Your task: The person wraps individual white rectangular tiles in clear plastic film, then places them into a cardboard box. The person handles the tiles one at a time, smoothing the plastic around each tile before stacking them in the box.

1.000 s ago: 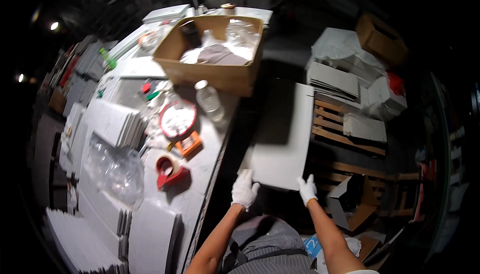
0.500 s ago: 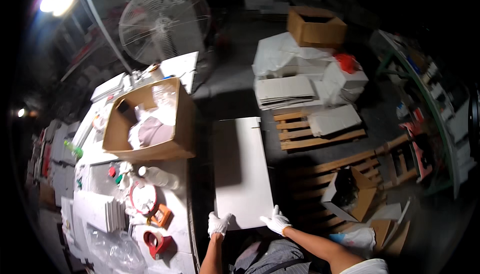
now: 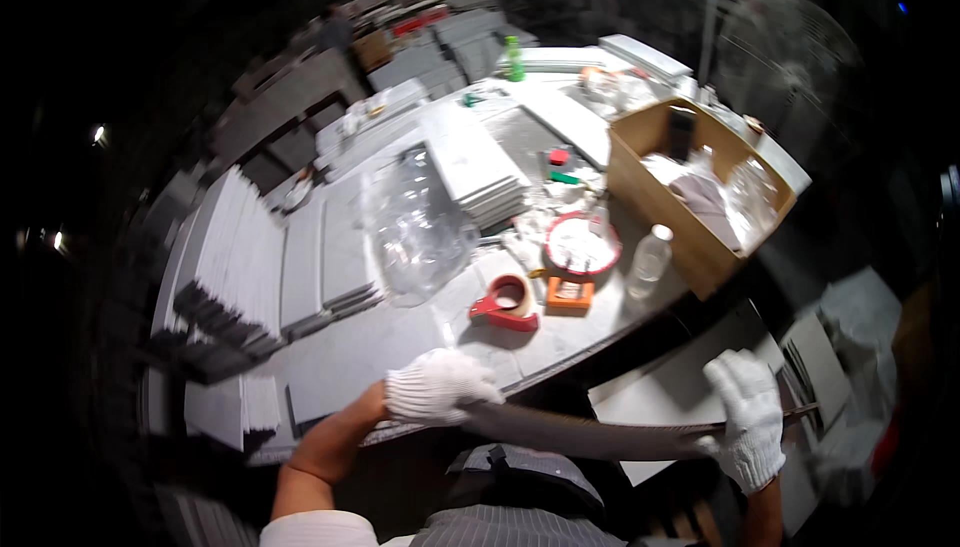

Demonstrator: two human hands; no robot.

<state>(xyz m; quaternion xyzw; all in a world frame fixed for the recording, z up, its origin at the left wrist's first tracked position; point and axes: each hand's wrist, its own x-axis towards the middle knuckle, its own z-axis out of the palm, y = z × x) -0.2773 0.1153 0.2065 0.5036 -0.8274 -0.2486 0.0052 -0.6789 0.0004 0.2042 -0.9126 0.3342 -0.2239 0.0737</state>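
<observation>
My left hand (image 3: 440, 387), in a white knit glove, is closed on the left end of a long grey-brown cardboard sheet (image 3: 590, 435), seen nearly edge-on and slightly bowed. The sheet spans the space in front of my waist. At its other end my right hand (image 3: 748, 422), gloved alike, grips it between thumb and fingers, and a thin tip sticks out beyond the hand. Behind the sheet lies a flat white board (image 3: 650, 397), partly covered by the sheet and my right hand. The left hand is close to the workbench's front edge.
On the workbench (image 3: 400, 342) are a red tape dispenser (image 3: 505, 305), an orange box (image 3: 569, 293), a red-rimmed bowl (image 3: 583, 244), a clear bottle (image 3: 651, 262), plastic film (image 3: 420, 237) and stacked white slabs (image 3: 475, 172). An open carton (image 3: 655, 192) overhangs its right side. A fan (image 3: 790, 67) stands beyond.
My view has swung left toward the workbench. Both hands, earlier at the near corners of the white board, now hold the cardboard sheet raised between them.
</observation>
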